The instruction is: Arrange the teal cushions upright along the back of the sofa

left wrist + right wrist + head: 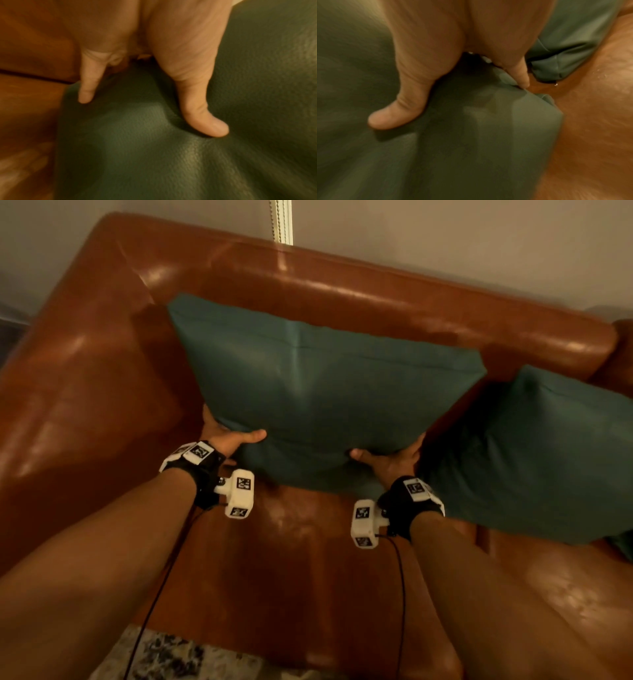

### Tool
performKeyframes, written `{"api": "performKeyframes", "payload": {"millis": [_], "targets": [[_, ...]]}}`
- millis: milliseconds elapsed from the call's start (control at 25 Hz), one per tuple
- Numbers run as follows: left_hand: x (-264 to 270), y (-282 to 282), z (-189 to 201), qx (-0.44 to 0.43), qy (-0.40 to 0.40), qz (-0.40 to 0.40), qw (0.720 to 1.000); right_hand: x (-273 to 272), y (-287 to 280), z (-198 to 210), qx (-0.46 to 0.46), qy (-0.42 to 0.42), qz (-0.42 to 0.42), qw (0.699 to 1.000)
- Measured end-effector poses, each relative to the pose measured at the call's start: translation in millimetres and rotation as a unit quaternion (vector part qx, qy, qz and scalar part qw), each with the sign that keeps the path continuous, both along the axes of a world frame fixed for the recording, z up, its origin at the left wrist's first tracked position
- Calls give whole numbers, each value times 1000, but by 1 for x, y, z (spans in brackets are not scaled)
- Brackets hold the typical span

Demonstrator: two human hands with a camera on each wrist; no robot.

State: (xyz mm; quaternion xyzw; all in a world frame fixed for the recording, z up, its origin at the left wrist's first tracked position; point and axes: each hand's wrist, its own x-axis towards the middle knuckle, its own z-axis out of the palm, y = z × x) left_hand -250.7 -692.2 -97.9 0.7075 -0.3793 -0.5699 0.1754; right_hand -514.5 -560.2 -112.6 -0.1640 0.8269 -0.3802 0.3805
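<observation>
While your two hands hold it by its lower edge, the large square teal fabric cushion (318,385) stands tilted over the seat of the glossy brown leather sofa (342,292), its top edge leaning toward the backrest; whether it touches the backrest cannot be told. Your left hand (224,436) grips the lower left corner with the thumb pressed into the front face and the fingers tucked behind, and the left wrist view shows that thumb (204,116) denting the cloth. Your right hand (390,462) grips the lower right part the same way, thumb on the front, fingers out of sight behind. The cushion's cover is plain and matte, with a straight seam across its upper part and soft creases where your thumbs press. A second teal fabric cushion (541,460) leans just to its right, further along the seat. No brand or readable writing shows; the only markings are black-and-white square code tags on the white camera blocks (239,493) strapped to your wrists. A speckled rug (164,655) lies on the floor below the seat.
</observation>
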Motion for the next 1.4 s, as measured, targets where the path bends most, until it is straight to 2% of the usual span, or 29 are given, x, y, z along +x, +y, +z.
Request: {"api": "performKeyframes", "payload": {"millis": [160, 280, 480, 640, 960, 1160, 1320, 1400], "targets": [[17, 0, -7, -7, 16, 7, 1000, 28, 10, -16, -58, -2, -31, 998], [32, -4, -9, -22, 22, 2, 1000, 50, 14, -14, -62, -11, -26, 998], [27, -1, -18, -36, 9, -10, 999, 28, 4, -13, -13, -14, 26, 999], [23, -3, -20, -26, 25, -1, 999, 29, 2, -17, -25, -28, 8, 999], [25, 0, -23, -12, 35, -7, 999, 23, -2, -22, -21, -19, 24, 999], [29, 13, -14, 6, 39, -1, 999, 20, 6, -15, 1, -22, 47, 999], [31, 39, 4, -7, 63, -13, 998, 15, 27, 6, 23, -23, 110, 993], [29, 56, 14, -8, 52, -11, 999, 13, 37, 18, 38, -20, 111, 993]]}}
